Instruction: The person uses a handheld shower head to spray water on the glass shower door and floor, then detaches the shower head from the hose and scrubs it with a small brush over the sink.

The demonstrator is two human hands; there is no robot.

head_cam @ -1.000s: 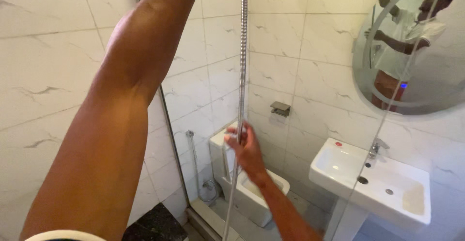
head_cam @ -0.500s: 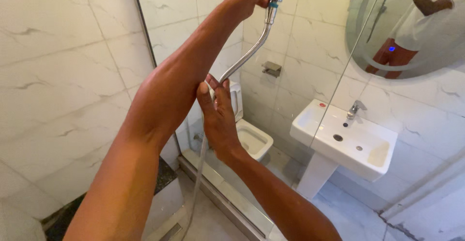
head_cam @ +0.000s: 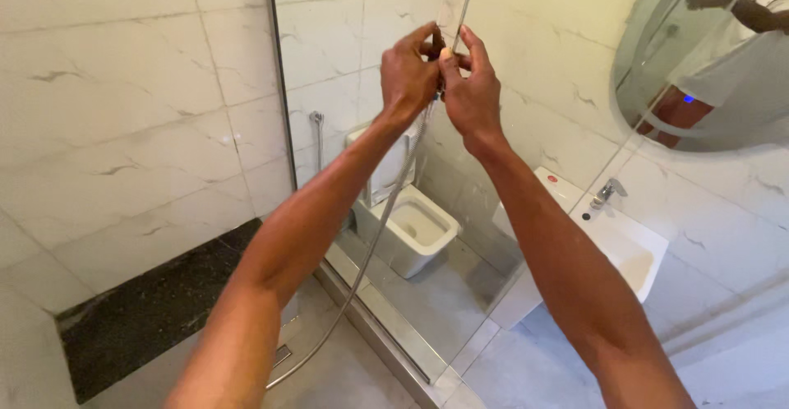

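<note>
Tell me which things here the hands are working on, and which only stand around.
In hand: left hand and right hand, both pinching the top of the metal hose.

Standing around: toilet, sink, tap, mirror, glass screen.

Hose (head_cam: pixel 374 236): the one you hold is shiny silver metal.
Wall tiles (head_cam: pixel 123 113): white with thin grey veining, all around you.
Ledge (head_cam: pixel 156 310): black, flecked stone below your left arm.
Toilet (head_cam: pixel 415 228): plain white.
Basin (head_cam: pixel 625 249): white, with a chrome tap and a small red dot.
</note>
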